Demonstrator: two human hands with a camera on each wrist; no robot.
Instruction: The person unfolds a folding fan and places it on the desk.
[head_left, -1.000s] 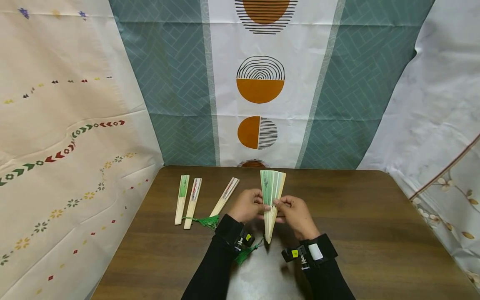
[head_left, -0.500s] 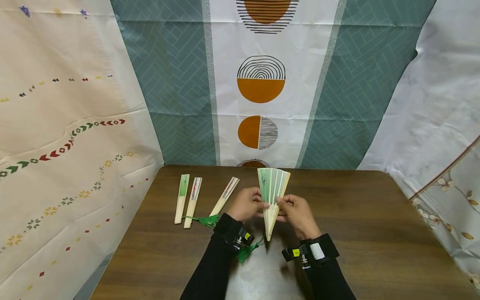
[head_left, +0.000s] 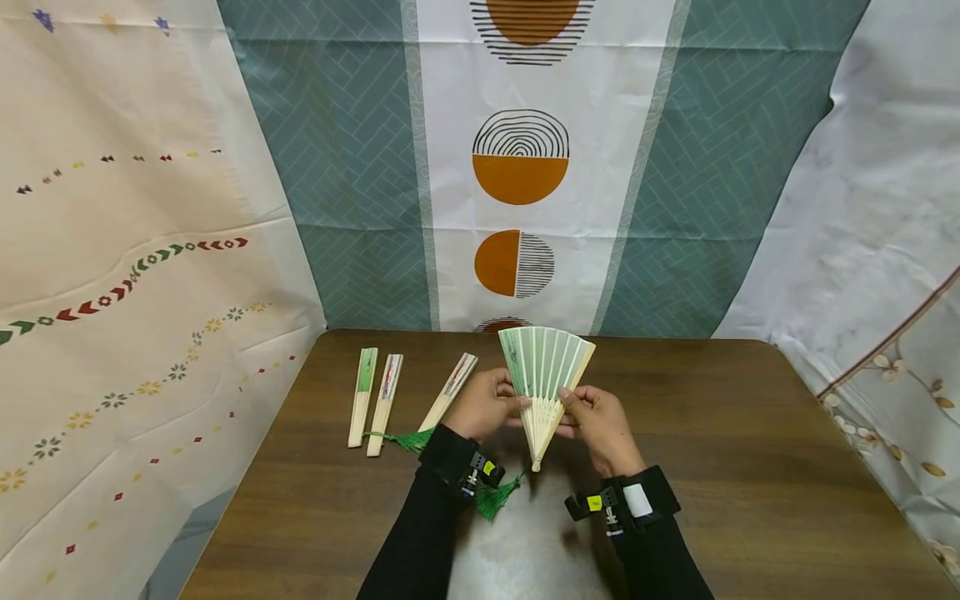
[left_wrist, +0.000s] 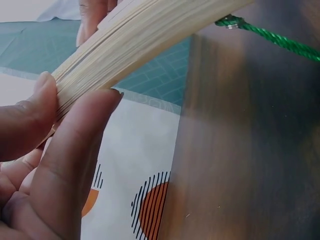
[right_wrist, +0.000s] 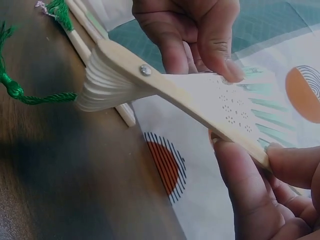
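Note:
A pale green folding fan [head_left: 542, 367] with light wooden ribs is partly spread between both hands, held up over the table with its pivot end downward. My left hand [head_left: 486, 406] pinches the ribs on the fan's left side between thumb and fingers. On the other side my right hand [head_left: 600, 423] pinches the right outer rib, thumb in front. The right wrist view shows a metal rivet [right_wrist: 145, 70] and small cut-out holes in the ribs. A green tassel [head_left: 495, 497] hangs from the pivot by a cord [left_wrist: 280, 40].
Three folded fans lie on the brown table [head_left: 712, 433] to the left: a green-topped fan [head_left: 363, 398], a white-topped fan [head_left: 385, 406] and a slanted fan [head_left: 450, 392] near my left hand. Another green tassel [head_left: 417, 440] lies among them. Patterned cloths hang behind and beside the table.
The held fan has spread from a narrow wedge to a wider one. Its right edge has swung right and its left edge left, as the hands drew slightly apart.

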